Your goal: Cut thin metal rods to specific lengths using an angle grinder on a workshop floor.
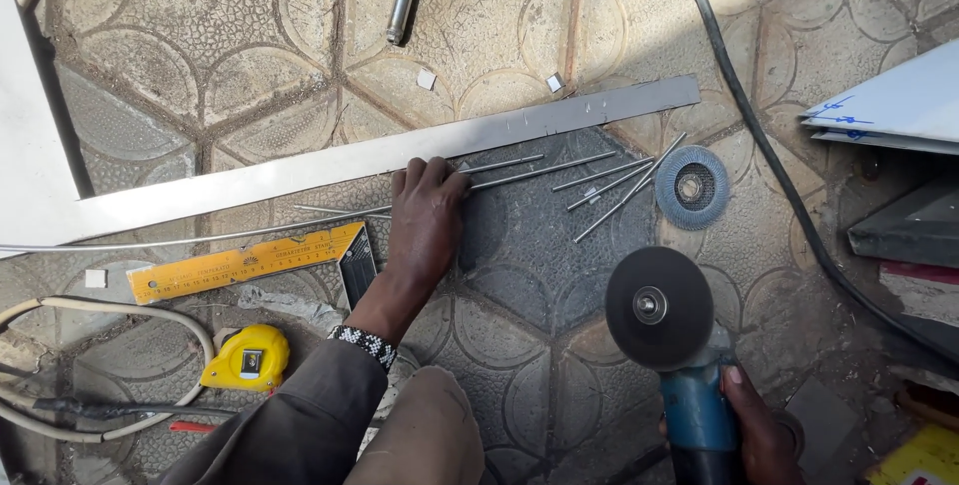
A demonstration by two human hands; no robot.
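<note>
Pressing flat on the floor, our left hand [428, 217] has its fingers spread over thin steel rods [504, 163] just below a long flat metal strip [400, 152], a grip that pins rather than closes, so the nearest rods cannot roll on the patterned paving. Our right hand [759, 430] is wrapped tight around the blue body of an angle grinder [689, 385], its dark disc [658, 307] facing up and held off to the right, well apart from the pinning fingers (a sensible gap, we judge, for a tool like this). More loose rods [619, 185] fan out towards a grey flap disc [691, 186] lying flat just beside their tips. Left of our wrist a yellow set square [240, 265] lies near the strip, and a yellow tape measure [247, 357] sits below it among pale cables [110, 310]. A black cable [769, 145] trails across the floor to the right.
</note>
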